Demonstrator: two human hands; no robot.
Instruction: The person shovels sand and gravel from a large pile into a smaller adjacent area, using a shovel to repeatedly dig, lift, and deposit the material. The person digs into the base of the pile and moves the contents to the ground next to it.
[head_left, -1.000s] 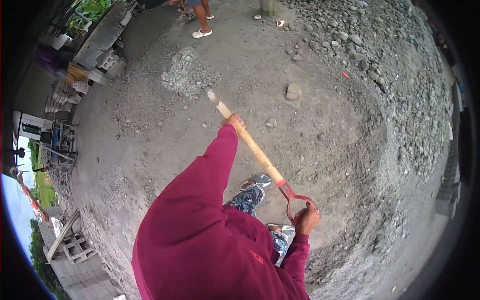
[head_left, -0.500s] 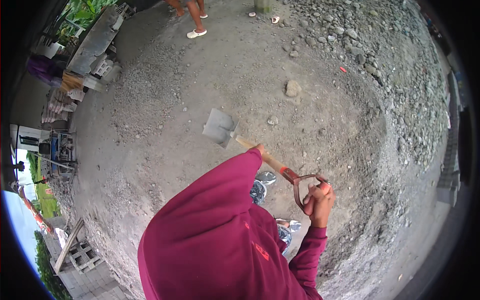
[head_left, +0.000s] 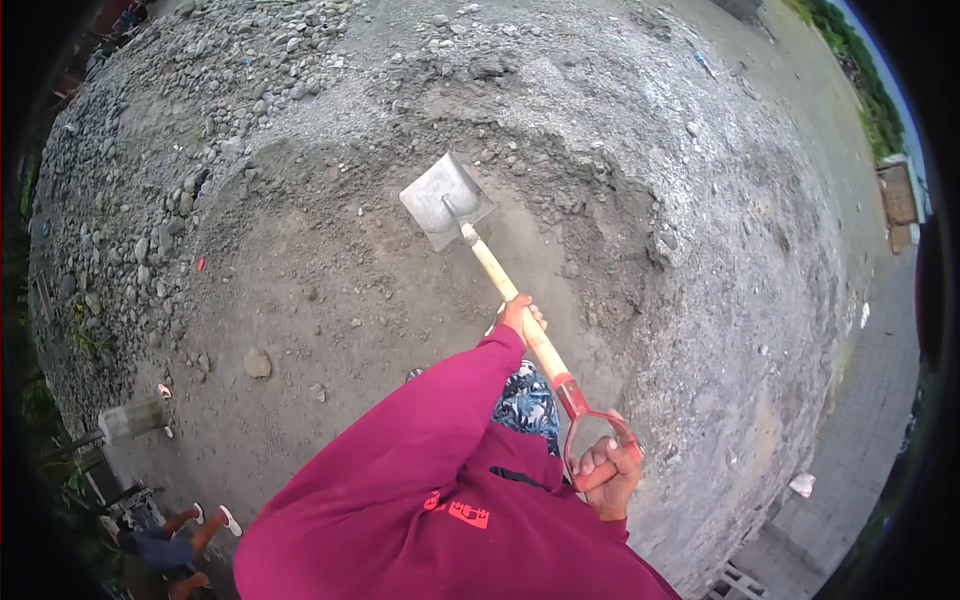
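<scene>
I hold a shovel point(head_left: 446, 201) with a flat, square metal blade, a pale wooden shaft and a red D-shaped handle. My left hand point(head_left: 522, 316) is wrapped round the middle of the shaft. At the end, my right hand point(head_left: 611, 474) grips the crossbar of the red handle. The blade points away from me and looks bare of material. It is in front of a curved bank of dark, dug-out gravel point(head_left: 600, 215); whether it touches the ground I cannot tell. Maroon sleeves cover both my arms.
Loose grey stones point(head_left: 160, 215) spread over the far left. A larger rock point(head_left: 257, 363) lies on the ground to the left. Another person point(head_left: 180, 545) in white shoes stands at the lower left, near a concrete post point(head_left: 131, 419). Paving point(head_left: 850, 440) runs along the right.
My body and the shovel have turned rightward, so the gravel bank now lies ahead. The other person has shifted from the top to the lower left of the view. Both hands keep their grip.
</scene>
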